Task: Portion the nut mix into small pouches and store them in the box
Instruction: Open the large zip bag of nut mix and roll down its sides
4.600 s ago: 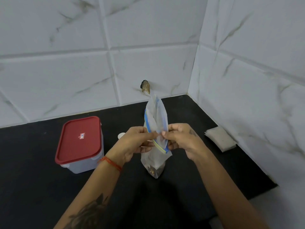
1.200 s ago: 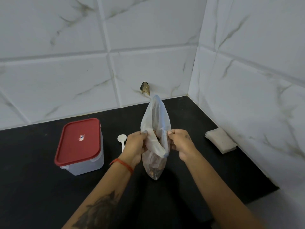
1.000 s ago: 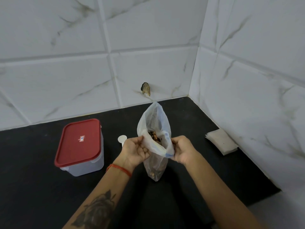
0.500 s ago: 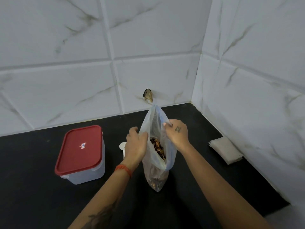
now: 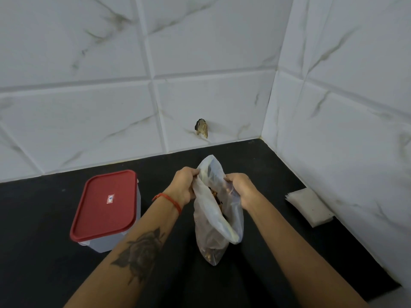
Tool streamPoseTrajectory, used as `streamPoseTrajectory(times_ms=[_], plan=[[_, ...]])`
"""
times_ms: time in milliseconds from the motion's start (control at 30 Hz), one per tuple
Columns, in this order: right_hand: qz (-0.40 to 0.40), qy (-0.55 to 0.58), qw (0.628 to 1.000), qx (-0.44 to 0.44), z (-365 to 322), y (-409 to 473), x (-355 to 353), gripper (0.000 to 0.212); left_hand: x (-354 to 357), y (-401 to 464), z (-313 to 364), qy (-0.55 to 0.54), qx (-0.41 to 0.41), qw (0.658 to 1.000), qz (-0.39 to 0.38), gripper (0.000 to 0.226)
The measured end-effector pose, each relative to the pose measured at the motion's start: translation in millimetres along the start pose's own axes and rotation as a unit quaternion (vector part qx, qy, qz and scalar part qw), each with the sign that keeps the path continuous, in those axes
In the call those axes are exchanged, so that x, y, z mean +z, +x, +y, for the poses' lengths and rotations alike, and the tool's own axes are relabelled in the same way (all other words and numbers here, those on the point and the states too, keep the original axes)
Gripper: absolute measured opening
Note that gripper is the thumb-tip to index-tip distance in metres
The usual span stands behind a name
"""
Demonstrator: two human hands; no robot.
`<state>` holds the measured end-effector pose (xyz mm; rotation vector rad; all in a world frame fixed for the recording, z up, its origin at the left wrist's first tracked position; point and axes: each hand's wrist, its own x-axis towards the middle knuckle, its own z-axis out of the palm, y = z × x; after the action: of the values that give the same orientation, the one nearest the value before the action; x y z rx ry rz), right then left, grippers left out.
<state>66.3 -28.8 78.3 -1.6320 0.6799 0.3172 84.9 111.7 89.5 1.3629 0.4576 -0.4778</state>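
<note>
A clear zip bag of nut mix [image 5: 216, 227] stands on the black counter [image 5: 44, 252] with its mouth pulled wide; brown nuts show inside. My left hand [image 5: 184, 185] grips the left side of the bag's rim and my right hand [image 5: 241, 188] grips the right side. A plastic box with a red lid [image 5: 105, 210] sits shut to the left of the bag. A stack of small flat pouches [image 5: 309, 206] lies at the right, by the wall.
White marble-pattern tiled walls meet in a corner behind and to the right. A small dark chip [image 5: 201, 127] marks the back wall. The counter's right front edge is near the lower right corner.
The zip seal has been pulled apart and the bag's mouth spread wider. Both hands have shifted down on the rim, and the white spoon beside the box is now hidden behind my left arm.
</note>
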Motion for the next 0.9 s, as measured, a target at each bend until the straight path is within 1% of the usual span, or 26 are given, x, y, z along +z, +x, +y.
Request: streamPoseTrajectory(times_ms=[33, 67, 133, 167, 200, 233, 267, 300, 333, 367, 400, 433, 467, 500, 567, 633, 667, 700, 767, 833, 867, 900], plan=[[0.033, -0.089, 0.995, -0.025, 0, 1, 1, 0.021, -4, 2, -1, -0.030, -0.017, 0.999, -0.014, 0.025], [0.065, -0.159, 0.981, -0.085, 1, 5, 1, 0.026, -7, 4, -2, -0.044, -0.028, 0.998, -0.022, 0.030], [0.099, -0.210, 0.944, -0.232, 0, 7, 3, 0.034, -11, 6, -3, -0.044, -0.043, 0.998, -0.032, 0.035], [0.107, -0.223, 0.929, -0.275, -4, 4, 5, 0.040, -11, 7, -3, -0.042, -0.044, 0.997, -0.040, 0.035], [0.105, -0.239, 0.919, -0.296, -8, 2, 7, 0.043, -12, 7, -3, -0.040, -0.038, 0.997, -0.048, 0.032], [0.096, -0.260, 0.910, -0.308, -13, 1, 11, 0.041, -12, 7, -3, -0.029, -0.031, 0.998, -0.053, 0.025], [0.086, -0.274, 0.907, -0.307, -16, 4, 14, 0.037, -10, 8, -3, -0.012, -0.025, 0.998, -0.053, 0.020], [0.077, -0.271, 0.913, -0.294, -18, 7, 15, 0.035, -8, 7, -2, 0.018, -0.010, 0.999, -0.041, 0.018], [0.075, -0.250, 0.925, -0.275, -20, 10, 15, 0.035, -7, 10, -1, 0.068, 0.022, 0.997, -0.014, 0.020], [0.071, -0.215, 0.940, -0.256, -21, 12, 14, 0.034, -6, 13, -1, 0.142, 0.077, 0.987, 0.024, 0.026], [0.066, -0.174, 0.953, -0.237, -21, 14, 13, 0.030, -5, 13, -1, 0.227, 0.150, 0.960, 0.063, 0.033], [0.060, -0.133, 0.963, -0.225, -22, 16, 12, 0.024, -4, 10, 0, 0.297, 0.235, 0.920, 0.097, 0.035], [0.056, -0.098, 0.969, -0.218, -22, 16, 11, 0.017, -2, 7, 1, 0.336, 0.308, 0.882, 0.116, 0.037], [0.055, -0.066, 0.973, -0.216, -24, 15, 10, 0.012, 1, 4, 4, 0.353, 0.361, 0.855, 0.119, 0.038], [0.049, -0.026, 0.975, -0.214, -26, 14, 11, 0.013, 7, 1, 10, 0.385, 0.407, 0.822, 0.103, 0.034], [0.031, 0.001, 0.979, -0.199, -28, 14, 11, 0.013, 10, 7, 12, 0.433, 0.415, 0.793, 0.106, 0.024], [0.015, 0.018, 0.983, -0.184, -30, 14, 11, 0.013, 9, 12, 14, 0.445, 0.411, 0.787, 0.116, 0.022], [-0.003, 0.036, 0.986, -0.165, -30, 14, 11, 0.013, 8, 15, 15, 0.449, 0.399, 0.789, 0.125, 0.022], [-0.026, 0.045, 0.988, -0.145, -31, 14, 10, 0.013, 5, 20, 18, 0.438, 0.360, 0.816, 0.115, 0.023], [-0.026, 0.029, 0.987, -0.157, -30, 14, 9, 0.017, 4, 20, 19, 0.415, 0.345, 0.837, 0.093, 0.020], [-0.021, 0.027, 0.985, -0.168, -30, 15, 9, 0.020, 5, 19, 18, 0.407, 0.352, 0.839, 0.080, 0.019], [-0.018, 0.030, 0.984, -0.178, -30, 16, 9, 0.021, 5, 16, 16, 0.411, 0.365, 0.833, 0.066, 0.020]])
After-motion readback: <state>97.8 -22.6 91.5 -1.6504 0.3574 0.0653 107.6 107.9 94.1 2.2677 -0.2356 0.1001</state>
